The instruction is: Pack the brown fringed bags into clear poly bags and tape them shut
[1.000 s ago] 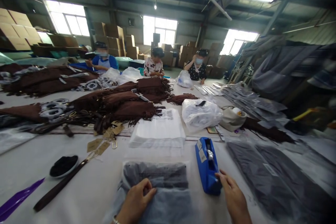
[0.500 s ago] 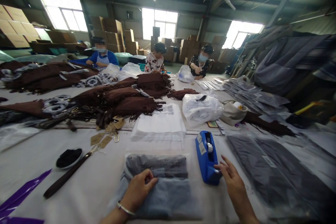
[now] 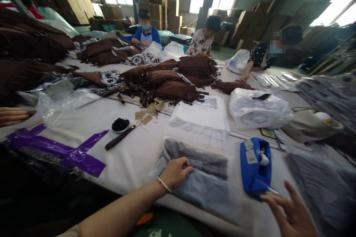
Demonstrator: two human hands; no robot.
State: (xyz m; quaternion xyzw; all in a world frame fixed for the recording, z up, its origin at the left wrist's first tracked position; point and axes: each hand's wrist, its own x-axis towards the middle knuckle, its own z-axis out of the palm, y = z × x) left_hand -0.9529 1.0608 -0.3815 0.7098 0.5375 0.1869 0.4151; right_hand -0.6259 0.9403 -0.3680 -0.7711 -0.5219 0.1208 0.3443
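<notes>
My left hand rests on a clear plastic bag with folded grey cloth inside. Its fingers are curled, thumb and forefinger together at the bag's upper layer. To the right stands a blue tape dispenser with white labels on its side and a roll in it. My right hand is at the dispenser's near end, its fingertips at a short, shiny strip of clear tape that sticks out there. One finger stands away from the others. My thumb's exact contact with the tape is hard to see.
Beyond the bag lies a stack of white sheets. Brown fringed bags and a white plastic bundle lie farther back. Left are a strap, a small dish and purple tape. Grey bagged goods lie right. Several co-workers sit opposite.
The view has swung left and down, so the table things appear farther right. A strip of tape now shows at my right fingertips. My left hand stays on the bag.
</notes>
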